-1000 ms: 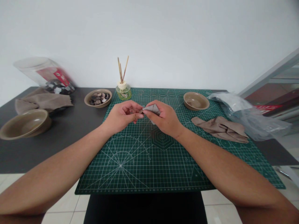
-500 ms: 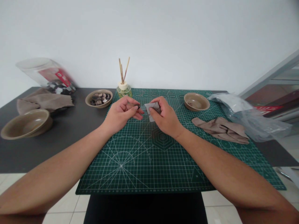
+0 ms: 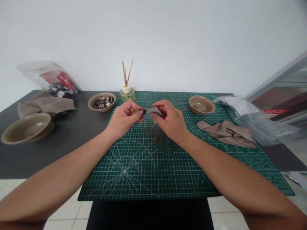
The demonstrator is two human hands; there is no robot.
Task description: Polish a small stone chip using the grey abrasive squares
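Observation:
My left hand (image 3: 125, 117) and my right hand (image 3: 171, 120) meet above the far middle of the green cutting mat (image 3: 153, 166). My right hand pinches a small grey piece of sandpaper-like sheet (image 3: 153, 111) between thumb and fingers. My left hand's fingertips pinch a small dark piece (image 3: 143, 111) that touches the sheet's left edge. Most of that piece is hidden by the fingers.
A bowl of small dark and pale pieces (image 3: 101, 101) and a reed diffuser (image 3: 127, 91) stand behind my left hand. An empty bowl (image 3: 201, 104), a beige cloth (image 3: 227, 133) and a plastic bag (image 3: 254, 119) lie right. Left: large bowl (image 3: 26, 127), cloth (image 3: 45, 104), tipped jar (image 3: 51, 80).
The grey sheet, upright and spread half a second ago, now lies flatter and narrower between my hands. My left fingertips have closed in against its left edge.

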